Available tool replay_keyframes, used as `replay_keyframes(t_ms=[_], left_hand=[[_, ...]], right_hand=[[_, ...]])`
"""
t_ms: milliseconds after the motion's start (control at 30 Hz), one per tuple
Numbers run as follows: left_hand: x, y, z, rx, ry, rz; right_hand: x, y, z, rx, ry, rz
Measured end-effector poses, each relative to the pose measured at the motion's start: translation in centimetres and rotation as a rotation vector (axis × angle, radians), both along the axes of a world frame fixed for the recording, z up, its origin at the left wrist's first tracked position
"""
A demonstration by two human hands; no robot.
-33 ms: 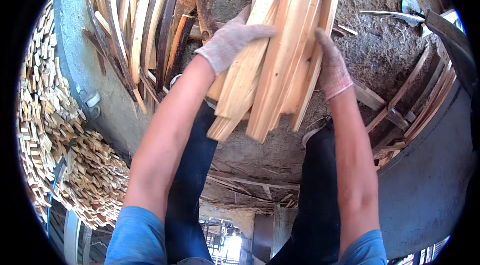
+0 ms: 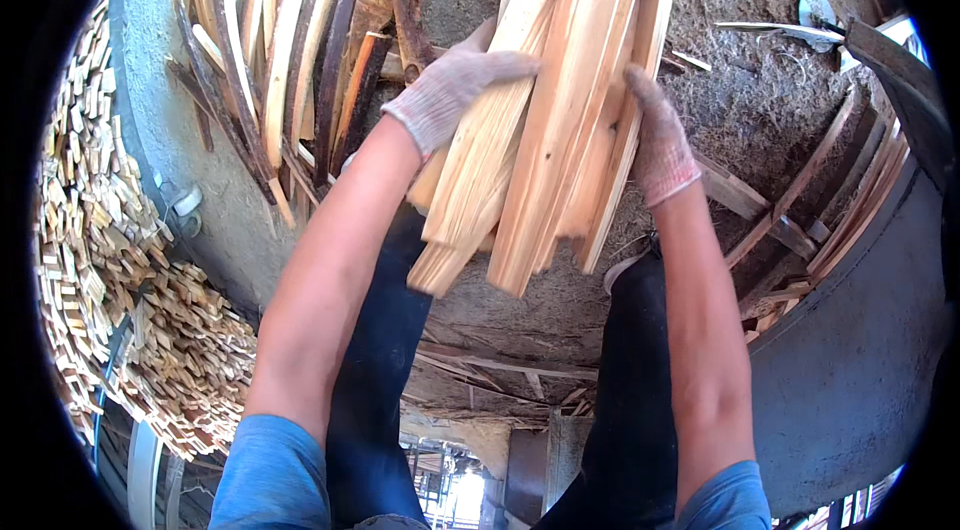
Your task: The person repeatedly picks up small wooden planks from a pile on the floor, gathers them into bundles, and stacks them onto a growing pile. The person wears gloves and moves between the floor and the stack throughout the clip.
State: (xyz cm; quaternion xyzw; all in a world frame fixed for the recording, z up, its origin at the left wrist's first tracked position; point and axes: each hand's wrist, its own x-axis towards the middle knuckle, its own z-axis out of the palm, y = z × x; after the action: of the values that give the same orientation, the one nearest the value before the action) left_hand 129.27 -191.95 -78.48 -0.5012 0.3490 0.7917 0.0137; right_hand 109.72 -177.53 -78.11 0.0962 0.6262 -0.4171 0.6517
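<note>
Between my two gloved hands lies a bundle of long, pale wooden boards [image 2: 545, 145], their near ends uneven and their far ends cut off by the top of the picture. My left hand [image 2: 460, 85] clasps the bundle's left side, its thumb stretched over the top board and its other fingers hidden beneath or behind. Against the right side, my right hand [image 2: 660, 140] presses with its thumb along the outermost board; its remaining fingers are mostly out of sight. Both gloves are whitish knit, dirtied on the right one.
Bark-edged slats [image 2: 300, 50] are piled at the far left. A big stack of cut wood pieces [image 2: 150, 300] fills the left edge. To the right, a grey metal sheet [image 2: 860, 330] borders more strips [image 2: 795, 180]. Sawdust and splinters cover the ground [image 2: 750, 110].
The bundle and both hands have shifted slightly toward me and a little to the left. The grip looks the same.
</note>
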Motion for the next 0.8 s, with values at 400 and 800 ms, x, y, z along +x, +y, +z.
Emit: replay_keyframes(t_ms=[400, 800], left_hand=[[2.0, 11.8, 17.4, -0.018, -0.161, -0.301], [3.5, 17.3, 16.4, -0.035, -0.003, -0.067]], right_hand=[[4.3, 13.6, 19.9, 0.216, -0.167, -0.345], [4.5, 19.5, 18.0, 0.243, -0.021, -0.162]])
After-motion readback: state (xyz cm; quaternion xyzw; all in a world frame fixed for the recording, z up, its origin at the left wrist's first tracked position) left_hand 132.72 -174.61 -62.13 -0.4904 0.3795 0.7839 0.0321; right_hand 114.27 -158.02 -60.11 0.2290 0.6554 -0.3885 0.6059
